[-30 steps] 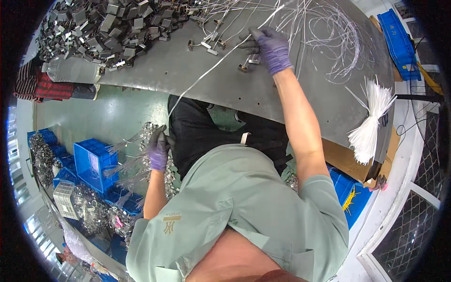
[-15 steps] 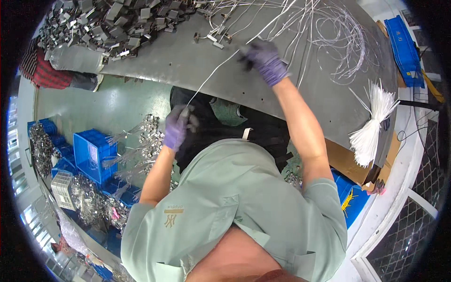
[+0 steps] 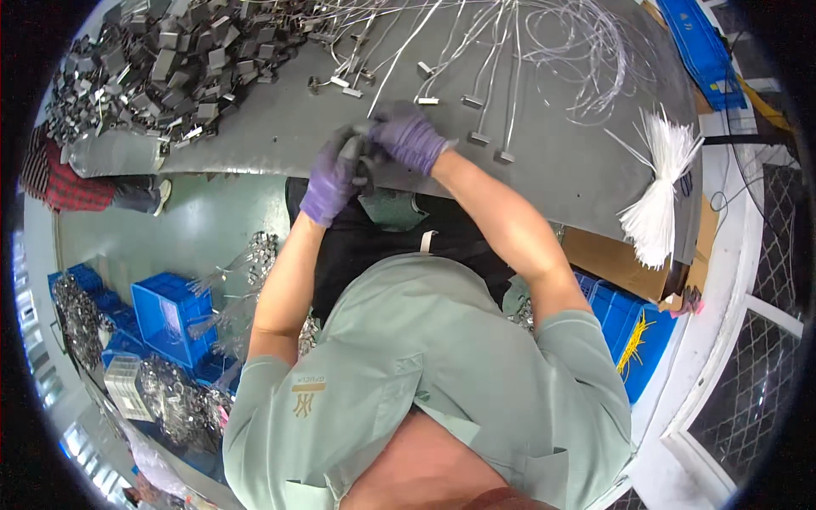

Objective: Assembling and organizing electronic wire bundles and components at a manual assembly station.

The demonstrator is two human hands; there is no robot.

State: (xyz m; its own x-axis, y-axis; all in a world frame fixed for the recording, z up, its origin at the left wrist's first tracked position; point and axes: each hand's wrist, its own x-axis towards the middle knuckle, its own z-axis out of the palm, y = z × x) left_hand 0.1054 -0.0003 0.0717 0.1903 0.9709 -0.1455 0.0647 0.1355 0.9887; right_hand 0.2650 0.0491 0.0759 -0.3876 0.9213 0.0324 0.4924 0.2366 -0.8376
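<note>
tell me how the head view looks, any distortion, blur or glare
Head view: strong fisheye, the grey table edge bows and black corners ring the picture; lighting is even, with soft shine on the pile of metal parts; the gloved left hand and right hand look slightly soft, what they grip unclear.

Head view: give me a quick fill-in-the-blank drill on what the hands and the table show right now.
1. Both hands, left hand and right hand, wear ____ gloves.
2. The bundle of white ties lies on the person's ____ side.
3. The heap of metal parts lies on the grey ____.
4. The crates by the floor are ____.

Missing: purple; right; table; blue
</note>
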